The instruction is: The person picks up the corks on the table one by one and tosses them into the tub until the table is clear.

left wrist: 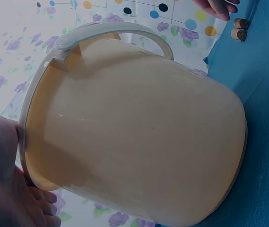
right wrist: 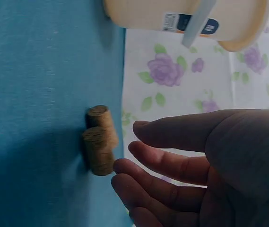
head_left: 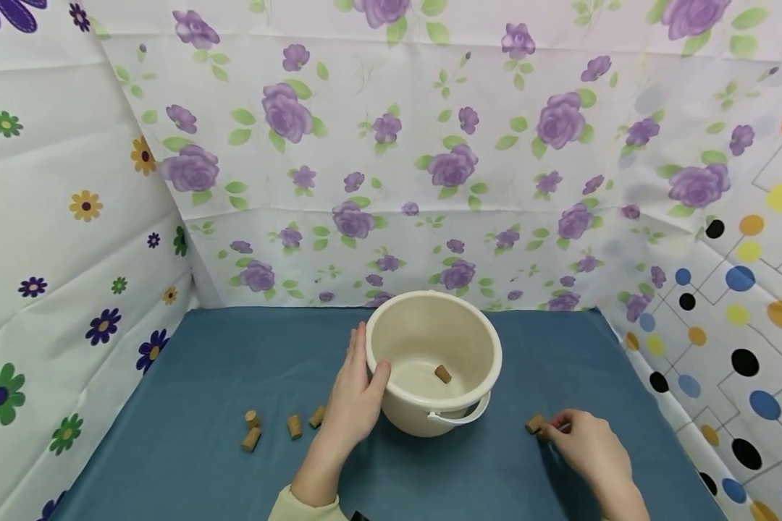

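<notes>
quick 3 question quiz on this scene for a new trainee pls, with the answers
1. Which hand grips the bucket at its rim?
2. True or false: the bucket has nothing inside it.
3. How many corks lie right by the right hand? a) one b) two c) four

Key:
1. The left hand.
2. False: one cork lies inside.
3. b

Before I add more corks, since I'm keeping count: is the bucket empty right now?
The bucket is not empty: the head view shows one cork lying on its bottom.
</notes>
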A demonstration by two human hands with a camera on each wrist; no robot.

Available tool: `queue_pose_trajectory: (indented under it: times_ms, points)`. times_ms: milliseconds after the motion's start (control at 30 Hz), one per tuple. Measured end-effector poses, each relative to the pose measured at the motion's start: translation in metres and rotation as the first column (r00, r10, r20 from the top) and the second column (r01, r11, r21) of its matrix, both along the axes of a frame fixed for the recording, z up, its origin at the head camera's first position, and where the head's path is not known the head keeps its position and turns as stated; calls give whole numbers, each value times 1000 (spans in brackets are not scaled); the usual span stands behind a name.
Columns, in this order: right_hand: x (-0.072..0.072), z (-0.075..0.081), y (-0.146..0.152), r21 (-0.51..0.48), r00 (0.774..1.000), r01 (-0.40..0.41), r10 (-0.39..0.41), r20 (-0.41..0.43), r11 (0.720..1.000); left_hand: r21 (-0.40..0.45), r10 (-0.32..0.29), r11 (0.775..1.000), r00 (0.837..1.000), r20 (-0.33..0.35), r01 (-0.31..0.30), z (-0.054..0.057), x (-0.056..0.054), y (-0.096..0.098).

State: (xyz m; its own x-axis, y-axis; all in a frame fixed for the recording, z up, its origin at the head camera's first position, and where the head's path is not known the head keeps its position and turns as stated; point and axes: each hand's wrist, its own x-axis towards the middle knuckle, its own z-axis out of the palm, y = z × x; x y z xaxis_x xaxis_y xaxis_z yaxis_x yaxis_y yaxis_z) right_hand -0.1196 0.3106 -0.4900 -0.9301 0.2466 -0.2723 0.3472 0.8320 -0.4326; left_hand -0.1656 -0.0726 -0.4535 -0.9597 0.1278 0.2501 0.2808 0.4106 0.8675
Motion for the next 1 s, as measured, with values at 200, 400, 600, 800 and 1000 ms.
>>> queue_pose_trajectory:
  times_ms: [200,400,600,800,1000]
  points:
    - [-4,-10,-2,15,1000,9,-9,-5,1000,3,1,1000,1000,-13,-1,1,-1,-1]
    - [-2,-15,-4,17,999,32,-32,13,999,4,2,1000,1000,-7,-2,1,1,-2]
    - [-1,-17,-7,14,999,40,-40,-12,999,0,1,1000,1000,-17,-1,-1,0,-1]
    - [-2,-18,-9,19,999,42,-42,-26,999,6,3,1000,1000,-8,-3,-1,0,-2]
    - [-2,-19,-11,42,998,54,-53,-20,998,-8,0,1000,1000,-24,0,0,0,-1]
